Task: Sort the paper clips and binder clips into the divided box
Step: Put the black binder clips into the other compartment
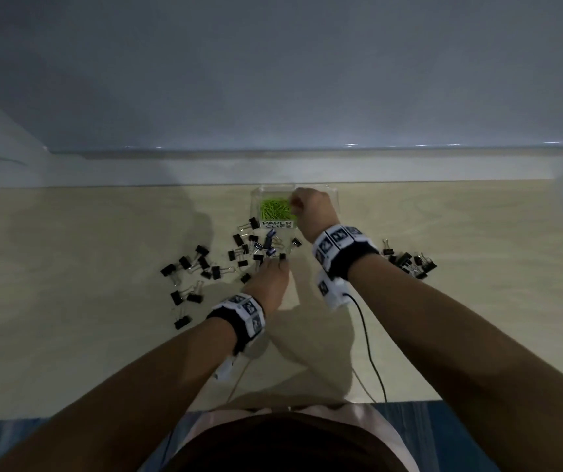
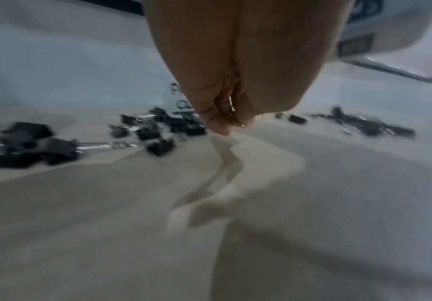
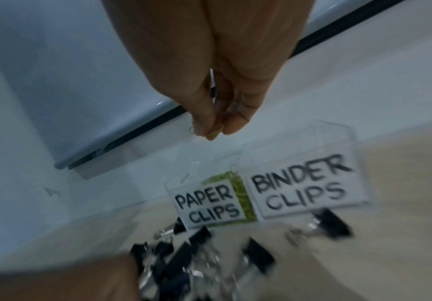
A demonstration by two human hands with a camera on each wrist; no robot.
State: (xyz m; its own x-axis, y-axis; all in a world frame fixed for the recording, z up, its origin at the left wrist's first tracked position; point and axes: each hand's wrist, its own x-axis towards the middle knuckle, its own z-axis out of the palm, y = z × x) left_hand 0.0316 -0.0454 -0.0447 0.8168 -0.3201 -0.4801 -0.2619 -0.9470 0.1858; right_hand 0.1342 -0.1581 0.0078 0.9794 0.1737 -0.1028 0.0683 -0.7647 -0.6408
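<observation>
From the head camera, the clear divided box (image 1: 332, 195) sits at the far middle of the pale wooden table (image 1: 86, 267), its left compartment holding a heap of green paper clips (image 1: 275, 208) behind a "PAPER CLIPS" label (image 1: 277, 224). The right hand (image 1: 312, 207) hovers over the box with fingers bunched at the divider, while the left hand (image 1: 268, 284) reaches down among the black binder clips (image 1: 201, 264) scattered on the table in front of and to the left of the box; a smaller heap of binder clips (image 1: 409, 262) lies to the right, behind the right wrist. In the left wrist view, blurred, the left hand (image 2: 235, 81) has its fingertips (image 2: 221, 127) drawn together just above the table; a thin bit of something shows between them, too unclear to name, so whether it grasps anything cannot be told. In the right wrist view, the right hand (image 3: 225, 81) pinches a green paper clip (image 3: 215, 131) at its fingertips, above the box's "PAPER CLIPS" and "BINDER CLIPS" label (image 3: 302, 187) fronts.
</observation>
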